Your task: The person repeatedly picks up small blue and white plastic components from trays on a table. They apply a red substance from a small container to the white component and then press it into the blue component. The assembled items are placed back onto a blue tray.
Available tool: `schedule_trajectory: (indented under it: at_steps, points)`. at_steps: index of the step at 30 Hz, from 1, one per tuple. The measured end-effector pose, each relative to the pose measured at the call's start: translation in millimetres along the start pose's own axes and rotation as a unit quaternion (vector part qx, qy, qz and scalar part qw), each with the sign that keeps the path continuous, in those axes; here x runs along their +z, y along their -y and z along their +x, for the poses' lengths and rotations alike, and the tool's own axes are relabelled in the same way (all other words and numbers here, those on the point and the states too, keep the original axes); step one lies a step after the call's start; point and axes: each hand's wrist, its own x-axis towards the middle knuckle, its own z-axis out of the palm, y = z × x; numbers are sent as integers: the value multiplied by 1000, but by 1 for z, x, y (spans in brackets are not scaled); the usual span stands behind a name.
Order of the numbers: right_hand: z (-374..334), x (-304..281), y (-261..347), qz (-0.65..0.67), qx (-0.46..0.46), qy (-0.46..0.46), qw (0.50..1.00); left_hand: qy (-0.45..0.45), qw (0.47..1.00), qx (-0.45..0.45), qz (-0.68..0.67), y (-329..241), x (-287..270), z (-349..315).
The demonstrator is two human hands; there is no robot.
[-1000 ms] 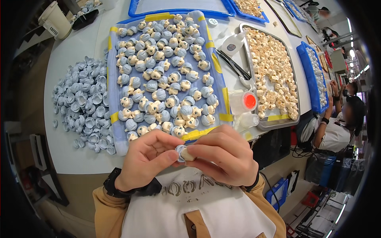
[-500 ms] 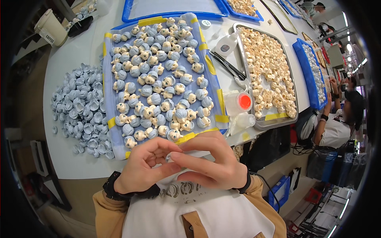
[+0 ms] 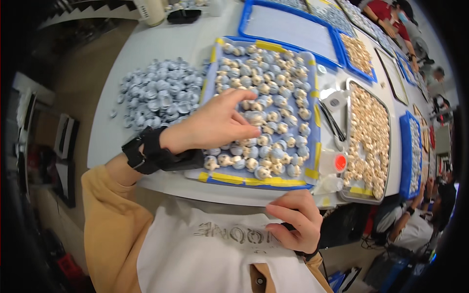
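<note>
Shell pile (image 3: 159, 93) at left, left hand (image 3: 210, 126) now out over the tray (image 3: 278, 184) of heads (image 3: 263, 173), fingers wide, contact unclear, right hand (image 3: 299, 223) near the desk (image 3: 220, 193) edge, fingers loosely parted, nothing visible in them; hands have split, so two-handed work looks paused.

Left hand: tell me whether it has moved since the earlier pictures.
Yes: the left hand has moved forward, from the near edge of the taped tray to over its left part.
</note>
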Motion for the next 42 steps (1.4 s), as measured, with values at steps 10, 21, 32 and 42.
schedule_trajectory:
  at_steps: [10, 21, 32, 42]
  points:
    - [-11, 17, -7, 112, 58, -117, 985, -294, 944, -2, 150, 22, -62, -149]
    - [-3, 28, -3, 152, 39, -57, 986, -278, 876, -122, 375, 108, -175, -190]
    - [11, -9, -19, 611, 35, -3, 791, -276, 919, -76, 273, 146, -209, -130]
    - [16, -21, -16, 680, 13, 61, 731, -285, 838, -43, 463, 154, -222, -128]
